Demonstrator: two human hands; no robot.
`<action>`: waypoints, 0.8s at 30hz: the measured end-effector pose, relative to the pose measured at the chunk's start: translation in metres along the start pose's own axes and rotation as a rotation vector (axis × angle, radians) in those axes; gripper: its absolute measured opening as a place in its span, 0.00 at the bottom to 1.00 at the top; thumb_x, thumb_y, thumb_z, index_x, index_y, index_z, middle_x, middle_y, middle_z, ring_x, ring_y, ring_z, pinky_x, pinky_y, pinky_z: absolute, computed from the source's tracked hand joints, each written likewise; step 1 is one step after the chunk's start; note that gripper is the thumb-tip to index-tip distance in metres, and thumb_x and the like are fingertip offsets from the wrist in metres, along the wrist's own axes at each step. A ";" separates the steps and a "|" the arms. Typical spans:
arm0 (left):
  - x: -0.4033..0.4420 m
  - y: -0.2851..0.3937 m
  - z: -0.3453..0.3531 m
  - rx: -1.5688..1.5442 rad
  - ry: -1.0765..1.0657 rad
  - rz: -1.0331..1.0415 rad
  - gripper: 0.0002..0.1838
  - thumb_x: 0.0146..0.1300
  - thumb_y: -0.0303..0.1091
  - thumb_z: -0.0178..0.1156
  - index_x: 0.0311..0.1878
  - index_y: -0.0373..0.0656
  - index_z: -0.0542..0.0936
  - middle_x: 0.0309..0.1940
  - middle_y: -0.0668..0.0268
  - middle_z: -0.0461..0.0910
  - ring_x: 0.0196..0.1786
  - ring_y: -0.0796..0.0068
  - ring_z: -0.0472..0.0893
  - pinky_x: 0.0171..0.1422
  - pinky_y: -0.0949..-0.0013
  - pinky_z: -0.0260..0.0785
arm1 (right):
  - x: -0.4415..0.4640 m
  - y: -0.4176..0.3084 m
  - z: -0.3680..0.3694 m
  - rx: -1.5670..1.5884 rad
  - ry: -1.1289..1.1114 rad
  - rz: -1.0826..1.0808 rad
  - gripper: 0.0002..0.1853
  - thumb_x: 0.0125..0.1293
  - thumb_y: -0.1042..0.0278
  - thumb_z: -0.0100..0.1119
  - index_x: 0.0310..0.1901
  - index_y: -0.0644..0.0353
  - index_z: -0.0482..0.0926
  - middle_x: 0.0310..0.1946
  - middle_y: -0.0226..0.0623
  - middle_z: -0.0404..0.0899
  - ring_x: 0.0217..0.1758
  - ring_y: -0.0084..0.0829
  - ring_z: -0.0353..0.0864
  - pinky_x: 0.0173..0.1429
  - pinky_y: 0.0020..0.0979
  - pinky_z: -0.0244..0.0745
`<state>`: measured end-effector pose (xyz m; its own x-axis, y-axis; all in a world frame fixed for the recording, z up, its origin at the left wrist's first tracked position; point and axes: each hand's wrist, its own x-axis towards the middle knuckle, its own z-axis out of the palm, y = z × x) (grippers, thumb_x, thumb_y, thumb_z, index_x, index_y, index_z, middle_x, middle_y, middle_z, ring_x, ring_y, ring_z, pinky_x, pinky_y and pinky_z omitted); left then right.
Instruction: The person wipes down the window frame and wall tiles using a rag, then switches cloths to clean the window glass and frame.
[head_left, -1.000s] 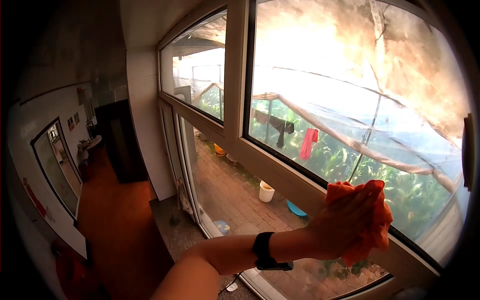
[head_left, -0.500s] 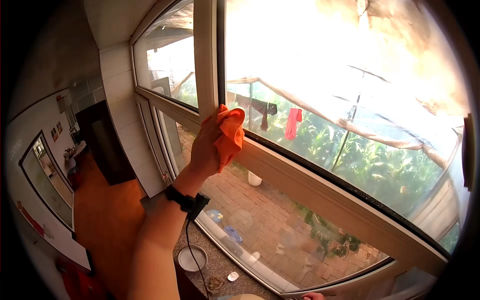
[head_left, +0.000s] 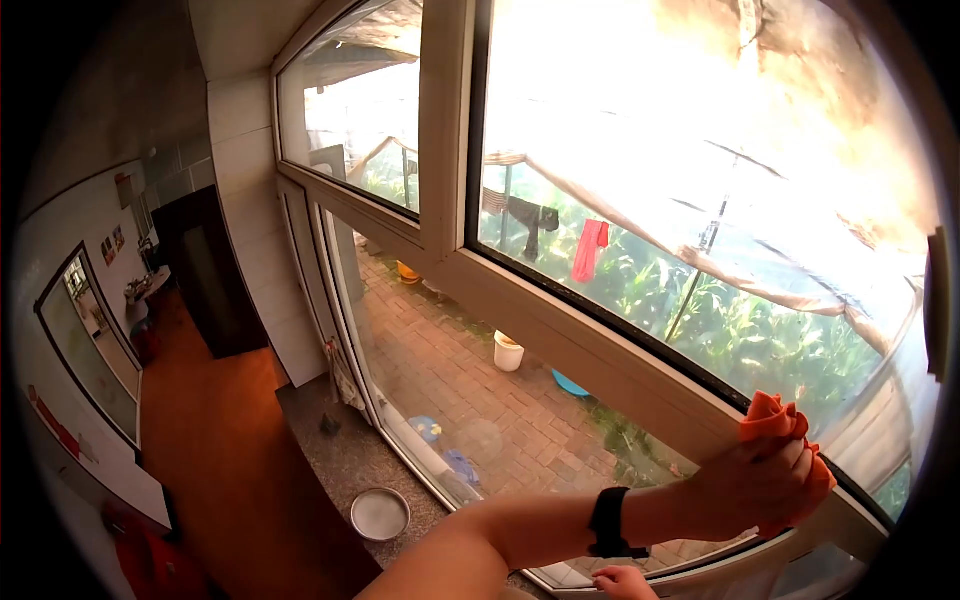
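My left hand (head_left: 745,490), with a black band (head_left: 608,522) on its wrist, is closed around a bunched orange cloth (head_left: 775,415). It presses the cloth against the right part of the window frame's slanting crossbar (head_left: 590,330), along the dark lower edge of the upper pane. The left forearm reaches across from the bottom middle. Below it, at the bottom edge of the view, my right hand (head_left: 625,582) shows only in part. Most of its fingers are cut off, so its grip is unclear.
A round pale dish (head_left: 380,514) stands on the speckled counter (head_left: 325,455) below the window. Outside are a white bucket (head_left: 508,352), brick paving, hanging laundry including a red piece (head_left: 590,250), and green plants. A dark door (head_left: 210,270) and orange-brown floor lie to the left.
My left hand has slid the orange cloth right and down along the crossbar, from the upright post to the right part. More of my right hand shows at the bottom.
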<state>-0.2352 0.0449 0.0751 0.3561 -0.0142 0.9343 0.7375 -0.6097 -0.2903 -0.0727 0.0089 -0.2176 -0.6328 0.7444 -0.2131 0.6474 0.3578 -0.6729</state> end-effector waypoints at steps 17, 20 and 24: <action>-0.092 -0.249 -0.202 0.431 -0.192 -0.241 0.18 0.61 0.40 0.52 0.48 0.37 0.77 0.49 0.51 0.74 0.54 0.47 0.72 0.66 0.46 0.59 | -0.039 0.007 0.023 0.181 -0.016 0.269 0.11 0.64 0.63 0.60 0.41 0.61 0.85 0.30 0.48 0.85 0.34 0.39 0.85 0.42 0.40 0.77; -0.098 -0.250 -0.187 0.422 -0.153 -0.303 0.17 0.62 0.37 0.51 0.48 0.35 0.77 0.49 0.49 0.74 0.54 0.46 0.71 0.67 0.47 0.58 | -0.037 0.023 0.033 0.131 0.057 0.099 0.12 0.63 0.63 0.59 0.42 0.59 0.86 0.35 0.49 0.86 0.39 0.45 0.86 0.46 0.42 0.78; -0.082 -0.200 -0.147 0.307 -0.006 -0.361 0.18 0.61 0.36 0.51 0.49 0.36 0.77 0.50 0.49 0.73 0.55 0.46 0.71 0.67 0.48 0.56 | -0.035 0.017 0.030 0.155 0.068 0.087 0.12 0.63 0.63 0.59 0.42 0.59 0.86 0.36 0.50 0.86 0.41 0.48 0.85 0.47 0.44 0.78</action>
<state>-0.4959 0.0514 0.0868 0.0482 0.1610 0.9858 0.9500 -0.3122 0.0045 -0.0523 -0.0282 -0.2424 -0.5438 0.8069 -0.2309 0.6221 0.2028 -0.7562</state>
